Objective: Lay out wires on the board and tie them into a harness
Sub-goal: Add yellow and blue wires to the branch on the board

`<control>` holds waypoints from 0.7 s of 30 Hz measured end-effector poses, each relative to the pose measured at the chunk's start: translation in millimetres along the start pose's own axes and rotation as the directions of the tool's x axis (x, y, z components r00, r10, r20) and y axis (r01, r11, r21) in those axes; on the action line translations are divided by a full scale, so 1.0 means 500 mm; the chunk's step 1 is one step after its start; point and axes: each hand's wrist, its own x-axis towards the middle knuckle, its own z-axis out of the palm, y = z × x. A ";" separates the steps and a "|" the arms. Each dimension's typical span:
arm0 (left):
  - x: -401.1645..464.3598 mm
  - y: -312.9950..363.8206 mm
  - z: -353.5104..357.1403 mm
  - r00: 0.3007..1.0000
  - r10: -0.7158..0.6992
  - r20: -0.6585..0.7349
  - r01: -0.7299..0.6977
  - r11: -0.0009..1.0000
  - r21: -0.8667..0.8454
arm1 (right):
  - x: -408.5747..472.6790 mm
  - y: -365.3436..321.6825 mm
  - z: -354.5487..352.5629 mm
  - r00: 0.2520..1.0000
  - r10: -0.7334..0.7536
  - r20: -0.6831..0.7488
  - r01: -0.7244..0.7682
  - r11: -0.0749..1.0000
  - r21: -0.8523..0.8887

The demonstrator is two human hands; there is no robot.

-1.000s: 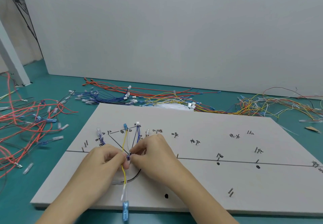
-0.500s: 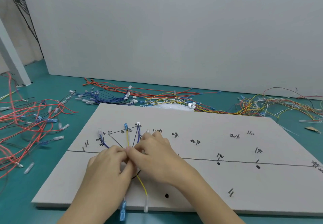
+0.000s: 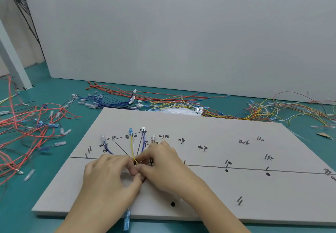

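Watching from the side, both hands are bunched right over the spot where the wires fan in on the board (image 3: 218,127). The left hand (image 3: 109,176) has its fingers curled in, pinching the bundle at the junction, and the right hand (image 3: 163,165) is pinching the same spot from the other side, thumb and forefinger nearly touching the left's. I honestly can't make out whether there's a tie or tape in there, since the fingers cover it, so take that part loosely.

Where stuff is: the yellow wire (image 3: 132,148) and a white one beside it run up from the pinch to a blue terminal (image 3: 130,131), the blue wires (image 3: 143,142) go up to a small white connector (image 3: 143,129), and another blue lead curves off left to a clear terminal (image 3: 103,138). The tails run under the hands, and a blue terminal (image 3: 126,221) hangs off the near edge of the board.

If I were doing this step, I'd say:
- keep the left pinch firm so the branches stay seated against their pins while the right works the tie
- cinch right at the junction, on the drawn line, not below it
- don't tug the yellow one, it looks the slackest and would probably pull its terminal off its mark
- check no strand is crossed before tightening

Loads of spare wire on the green desk (image 3: 76,129), well apart from the job.
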 end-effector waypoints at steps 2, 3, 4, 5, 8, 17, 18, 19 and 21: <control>0.008 -0.007 -0.001 1.000 -0.015 -0.018 0.013 0.991 -0.131 | -0.001 -0.001 0.003 1.000 -0.001 -0.020 0.001 1.000 0.014; 0.012 -0.012 -0.001 1.000 -0.015 -0.025 0.010 0.985 -0.173 | 0.000 -0.002 0.004 1.000 -0.005 -0.026 0.005 1.000 0.013; 0.016 -0.015 -0.001 1.000 -0.007 -0.029 0.002 0.986 -0.169 | 0.000 -0.002 0.005 0.999 -0.008 -0.031 0.008 1.000 0.010; 0.020 -0.018 0.001 0.999 0.009 -0.037 -0.014 0.991 -0.136 | 0.001 -0.003 0.005 0.999 -0.010 -0.035 0.010 1.000 0.009; 0.031 -0.020 0.008 0.996 0.089 -0.031 -0.089 0.996 -0.026 | 0.001 -0.003 0.004 0.999 -0.013 -0.041 0.013 1.000 0.002; 0.064 -0.034 0.009 0.993 0.113 -0.020 -0.113 0.993 -0.037 | -0.014 0.008 0.001 0.989 -0.086 -0.120 0.087 0.996 0.000; 0.067 -0.034 0.008 0.994 0.112 -0.014 -0.112 0.993 -0.040 | -0.017 0.010 0.000 0.986 -0.111 -0.123 0.109 0.994 -0.028; 0.068 -0.034 0.007 0.994 0.111 -0.010 -0.112 0.993 -0.042 | -0.019 0.012 -0.002 0.984 -0.134 -0.119 0.126 0.989 -0.072; 0.071 -0.031 0.010 0.994 0.109 -0.008 -0.110 0.993 -0.044 | -0.021 0.014 -0.008 0.983 -0.159 -0.091 0.144 0.978 -0.151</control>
